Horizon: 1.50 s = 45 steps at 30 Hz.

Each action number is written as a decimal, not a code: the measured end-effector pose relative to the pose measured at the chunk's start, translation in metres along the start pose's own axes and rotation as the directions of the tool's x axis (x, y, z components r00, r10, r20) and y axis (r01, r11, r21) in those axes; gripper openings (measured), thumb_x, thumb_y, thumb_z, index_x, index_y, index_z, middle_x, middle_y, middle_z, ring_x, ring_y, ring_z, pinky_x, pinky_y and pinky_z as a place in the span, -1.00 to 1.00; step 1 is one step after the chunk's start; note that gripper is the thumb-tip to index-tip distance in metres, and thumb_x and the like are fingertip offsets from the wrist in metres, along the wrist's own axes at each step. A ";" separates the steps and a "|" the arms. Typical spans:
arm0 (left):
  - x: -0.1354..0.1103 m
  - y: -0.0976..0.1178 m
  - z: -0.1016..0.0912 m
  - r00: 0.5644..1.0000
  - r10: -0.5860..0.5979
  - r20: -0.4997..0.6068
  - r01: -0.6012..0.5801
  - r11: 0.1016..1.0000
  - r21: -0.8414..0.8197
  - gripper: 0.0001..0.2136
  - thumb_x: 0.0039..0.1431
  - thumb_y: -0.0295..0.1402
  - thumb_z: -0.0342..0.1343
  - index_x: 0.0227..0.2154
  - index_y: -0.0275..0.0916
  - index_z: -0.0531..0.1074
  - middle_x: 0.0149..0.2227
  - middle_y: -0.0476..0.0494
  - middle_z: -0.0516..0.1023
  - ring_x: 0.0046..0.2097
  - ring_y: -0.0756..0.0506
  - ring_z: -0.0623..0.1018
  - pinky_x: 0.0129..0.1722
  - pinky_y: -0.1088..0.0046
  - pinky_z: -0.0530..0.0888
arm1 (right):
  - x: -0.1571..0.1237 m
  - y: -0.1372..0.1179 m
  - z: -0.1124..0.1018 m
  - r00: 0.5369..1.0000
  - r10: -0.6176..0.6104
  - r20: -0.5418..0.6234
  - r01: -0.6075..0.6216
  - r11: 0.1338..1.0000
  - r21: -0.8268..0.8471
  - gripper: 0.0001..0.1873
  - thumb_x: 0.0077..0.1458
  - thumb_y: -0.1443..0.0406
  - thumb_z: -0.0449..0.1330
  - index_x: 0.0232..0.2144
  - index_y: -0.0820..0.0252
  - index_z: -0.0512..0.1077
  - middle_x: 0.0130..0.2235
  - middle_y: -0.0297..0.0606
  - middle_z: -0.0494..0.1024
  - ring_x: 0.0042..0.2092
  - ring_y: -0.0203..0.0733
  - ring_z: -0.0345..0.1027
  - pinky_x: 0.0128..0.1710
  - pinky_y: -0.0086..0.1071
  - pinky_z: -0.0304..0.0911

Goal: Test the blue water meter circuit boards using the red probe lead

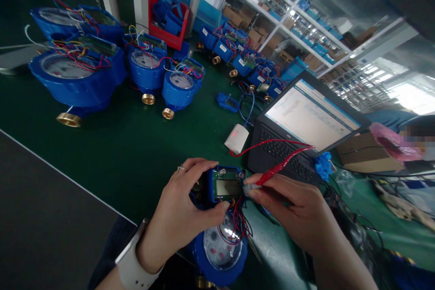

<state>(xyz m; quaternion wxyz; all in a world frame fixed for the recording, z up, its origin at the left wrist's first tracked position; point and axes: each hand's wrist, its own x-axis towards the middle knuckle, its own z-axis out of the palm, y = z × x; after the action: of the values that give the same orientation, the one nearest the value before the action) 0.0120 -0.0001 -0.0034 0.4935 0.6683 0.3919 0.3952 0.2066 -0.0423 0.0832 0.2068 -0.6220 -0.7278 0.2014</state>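
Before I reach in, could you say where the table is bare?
The green table is barest between the left hand, the front blue meters and its lower-left edge. A narrower patch separates those meters from the white box. It is crowded by the laptop and rear meters.

Hands at blue-cased display
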 end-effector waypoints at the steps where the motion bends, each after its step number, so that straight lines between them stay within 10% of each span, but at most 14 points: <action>1: 0.000 0.000 0.000 1.000 0.000 0.000 0.000 1.000 0.000 -0.55 -0.08 -0.38 0.21 -0.05 -0.12 0.35 -0.05 -0.12 0.39 -0.03 -0.18 0.45 -0.03 0.11 0.39 | 0.000 0.000 0.000 1.000 0.000 -0.003 0.000 1.000 0.003 -0.89 0.15 0.34 0.19 -0.27 0.16 0.51 -0.36 -0.35 0.60 -0.38 -0.33 0.47 -0.38 -0.54 0.36; 25: 0.000 0.003 -0.001 0.999 -0.042 -0.002 0.042 0.999 0.001 -0.55 -0.08 -0.38 0.22 -0.05 -0.10 0.37 -0.04 -0.12 0.38 -0.05 -0.17 0.45 -0.06 0.14 0.41 | -0.018 0.021 0.016 0.964 0.256 -0.075 -0.181 0.834 0.522 -0.87 0.21 0.26 0.16 -0.19 0.02 0.48 -0.25 -0.32 0.58 -0.30 -0.27 0.51 -0.37 -0.46 0.53; 45: -0.001 0.003 -0.001 1.000 -0.029 0.000 0.029 1.000 0.011 -0.55 -0.07 -0.39 0.22 -0.05 -0.10 0.36 -0.04 -0.12 0.39 -0.04 -0.17 0.46 -0.04 0.15 0.42 | -0.015 0.019 0.015 0.961 0.271 -0.049 -0.210 0.835 0.508 -0.89 0.16 0.28 0.21 -0.26 0.10 0.53 -0.31 -0.30 0.60 -0.35 -0.28 0.50 -0.38 -0.49 0.48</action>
<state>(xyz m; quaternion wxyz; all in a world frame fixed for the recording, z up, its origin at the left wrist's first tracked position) 0.0107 -0.0009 -0.0006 0.4957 0.6653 0.4036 0.3858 0.2157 -0.0548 0.0592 0.3762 -0.6450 -0.5533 0.3692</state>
